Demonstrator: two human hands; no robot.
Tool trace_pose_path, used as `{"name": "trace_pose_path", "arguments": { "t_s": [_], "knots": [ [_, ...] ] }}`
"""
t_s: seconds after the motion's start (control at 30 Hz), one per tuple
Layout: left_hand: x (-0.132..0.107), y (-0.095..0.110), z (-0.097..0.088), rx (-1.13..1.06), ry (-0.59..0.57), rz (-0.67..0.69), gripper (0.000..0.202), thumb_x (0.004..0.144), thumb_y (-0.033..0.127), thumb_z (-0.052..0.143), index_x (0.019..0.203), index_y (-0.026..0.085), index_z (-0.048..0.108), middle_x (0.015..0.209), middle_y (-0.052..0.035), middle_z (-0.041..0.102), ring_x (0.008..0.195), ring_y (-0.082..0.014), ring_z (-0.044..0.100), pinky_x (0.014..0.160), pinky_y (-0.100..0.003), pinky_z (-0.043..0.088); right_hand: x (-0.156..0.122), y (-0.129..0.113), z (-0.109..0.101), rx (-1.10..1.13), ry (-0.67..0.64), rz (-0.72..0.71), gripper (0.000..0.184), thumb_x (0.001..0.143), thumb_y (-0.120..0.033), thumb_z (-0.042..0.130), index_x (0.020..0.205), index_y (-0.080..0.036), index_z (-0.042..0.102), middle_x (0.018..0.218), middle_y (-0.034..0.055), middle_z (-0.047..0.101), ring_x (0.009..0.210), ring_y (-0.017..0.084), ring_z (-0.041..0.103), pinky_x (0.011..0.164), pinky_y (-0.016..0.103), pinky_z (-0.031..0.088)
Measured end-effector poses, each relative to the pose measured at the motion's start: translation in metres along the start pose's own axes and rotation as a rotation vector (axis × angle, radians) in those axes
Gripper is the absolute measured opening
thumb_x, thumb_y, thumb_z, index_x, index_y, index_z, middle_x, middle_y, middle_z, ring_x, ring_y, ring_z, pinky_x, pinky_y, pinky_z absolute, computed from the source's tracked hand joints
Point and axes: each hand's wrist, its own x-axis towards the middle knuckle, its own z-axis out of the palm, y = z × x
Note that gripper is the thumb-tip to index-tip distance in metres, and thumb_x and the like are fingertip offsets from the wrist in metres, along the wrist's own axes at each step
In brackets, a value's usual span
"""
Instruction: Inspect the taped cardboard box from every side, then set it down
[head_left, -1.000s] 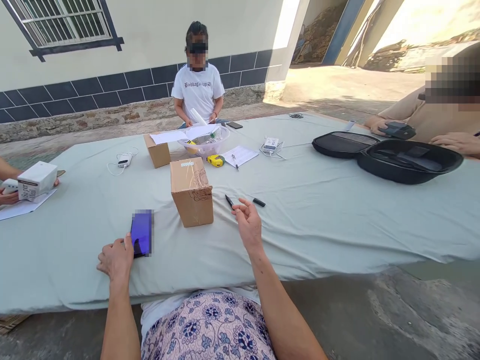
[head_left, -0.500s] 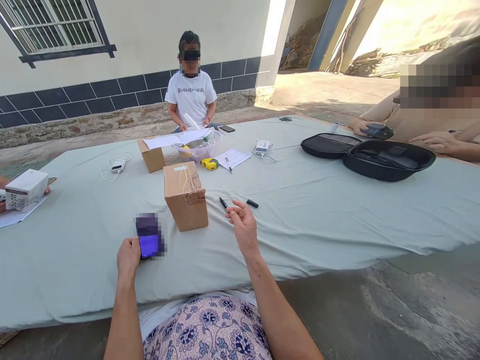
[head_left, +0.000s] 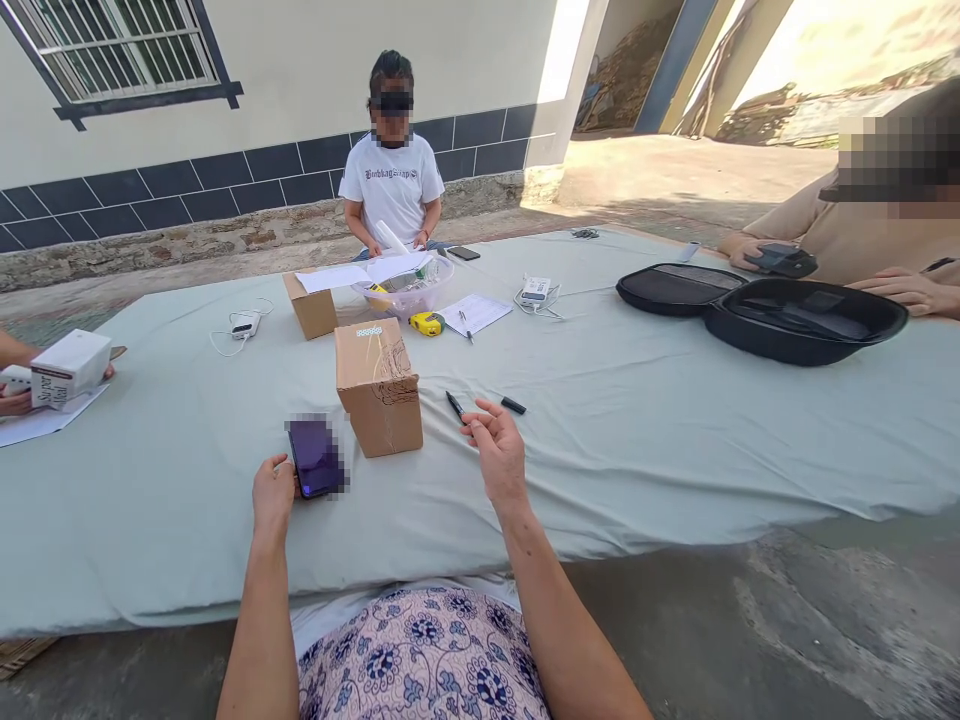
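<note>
My left hand (head_left: 274, 490) is closed at the left edge of a smartphone (head_left: 317, 458), with the thumb side against it and part of the fingers hidden. Its dark purplish screen faces up, partly blurred out. In my right hand (head_left: 500, 450) is a black marker (head_left: 455, 406), pinched between thumb and fingers, uncapped tip pointing up and left. The marker's black cap (head_left: 514, 405) lies on the cloth just beyond that hand. Between the two hands stands a brown cardboard box (head_left: 381, 400) with dark scribbles on its upper right side.
A pale green cloth (head_left: 600, 440) covers the table. Farther back are a second box (head_left: 311, 312), a plastic basket (head_left: 416, 297), a yellow tape measure (head_left: 427, 323) and paper (head_left: 484, 315). An open black case (head_left: 802, 335) lies right. Other people sit across, left and right.
The view has shifted slightly, so things appear farther right. The phone's screen has gone from bright blue in its lower part to darker purple. My right hand keeps its hold on the marker.
</note>
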Motion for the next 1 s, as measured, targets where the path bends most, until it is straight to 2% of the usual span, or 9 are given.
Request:
{"name": "trace_pose_path", "arguments": {
  "t_s": [0.1, 0.2, 0.33, 0.47, 0.67, 0.77, 0.9, 1.0],
  "knots": [
    [-0.003, 0.001, 0.004, -0.195, -0.057, -0.068, 0.032, 0.084, 0.031, 0.048, 0.101, 0.012, 0.068, 0.067, -0.0026, 0.065, 0.058, -0.0169, 0.06, 0.058, -0.03, 0.05, -0.001, -0.003, -0.001, 0.002, 0.007, 0.004, 0.045, 0.076, -0.042, 0.066, 0.115, -0.02, 0.064, 0.092, 0.0044, 0.075, 0.079, 0.02, 0.069, 0.074, 0.035, 0.051],
    [-0.003, -0.001, 0.007, -0.323, -0.063, -0.108, 0.028, 0.077, 0.034, 0.054, 0.09, 0.014, 0.069, 0.063, -0.0006, 0.061, 0.054, -0.0152, 0.054, 0.055, -0.028, 0.046, -0.002, -0.004, -0.001, 0.005, 0.013, 0.006, 0.044, 0.076, -0.042, 0.066, 0.114, -0.02, 0.065, 0.091, 0.0043, 0.074, 0.079, 0.02, 0.069, 0.073, 0.035, 0.051],
    [-0.002, -0.005, 0.01, -0.431, -0.006, -0.119, 0.033, 0.071, 0.035, 0.062, 0.094, 0.013, 0.071, 0.066, 0.0011, 0.06, 0.055, -0.0128, 0.051, 0.055, -0.026, 0.042, -0.003, -0.007, -0.001, 0.012, 0.015, 0.006, 0.044, 0.074, -0.042, 0.067, 0.112, -0.021, 0.065, 0.091, 0.004, 0.074, 0.079, 0.02, 0.07, 0.072, 0.034, 0.05],
    [-0.003, -0.009, 0.015, -0.519, 0.08, -0.111, 0.038, 0.07, 0.034, 0.063, 0.099, 0.012, 0.07, 0.072, 0.0016, 0.062, 0.058, -0.0109, 0.05, 0.058, -0.025, 0.043, -0.005, -0.013, -0.001, 0.034, 0.018, 0.001, 0.044, 0.072, -0.043, 0.069, 0.11, -0.021, 0.064, 0.088, 0.0034, 0.074, 0.077, 0.019, 0.069, 0.071, 0.034, 0.05],
    [-0.014, -0.01, 0.016, -0.646, 0.157, -0.068, 0.032, 0.074, 0.034, 0.064, 0.097, 0.013, 0.071, 0.078, -0.0007, 0.065, 0.068, -0.0137, 0.059, 0.072, -0.032, 0.054, -0.015, -0.032, -0.002, 0.053, 0.012, -0.027, 0.041, 0.074, -0.04, 0.07, 0.109, -0.021, 0.065, 0.088, 0.0026, 0.074, 0.076, 0.018, 0.069, 0.072, 0.033, 0.05],
    [-0.019, -0.001, 0.006, -0.713, 0.208, -0.028, 0.034, 0.078, 0.034, 0.062, 0.103, 0.014, 0.071, 0.086, -0.0031, 0.068, 0.076, -0.015, 0.063, 0.079, -0.034, 0.057, -0.021, -0.043, -0.001, 0.049, -0.013, -0.062, 0.037, 0.076, -0.038, 0.07, 0.108, -0.022, 0.066, 0.087, 0.0026, 0.074, 0.077, 0.018, 0.069, 0.072, 0.033, 0.051],
    [-0.036, 0.024, -0.013, -0.822, 0.288, 0.053, 0.038, 0.081, 0.034, 0.062, 0.113, 0.017, 0.071, 0.1, -0.0042, 0.07, 0.085, -0.0143, 0.065, 0.085, -0.032, 0.057, -0.031, -0.053, -0.001, 0.041, -0.079, -0.108, 0.029, 0.083, -0.038, 0.069, 0.107, -0.023, 0.066, 0.087, 0.0024, 0.073, 0.077, 0.018, 0.069, 0.073, 0.033, 0.052],
    [-0.062, 0.049, -0.02, -1.021, 0.241, 0.212, 0.038, 0.078, 0.035, 0.073, 0.112, 0.018, 0.072, 0.109, -0.0064, 0.073, 0.093, -0.0153, 0.066, 0.087, -0.029, 0.056, -0.037, -0.058, -0.003, 0.018, -0.196, -0.131, 0.025, 0.09, -0.041, 0.066, 0.108, -0.024, 0.067, 0.09, 0.0029, 0.074, 0.079, 0.017, 0.07, 0.074, 0.033, 0.053]
  ]
}}
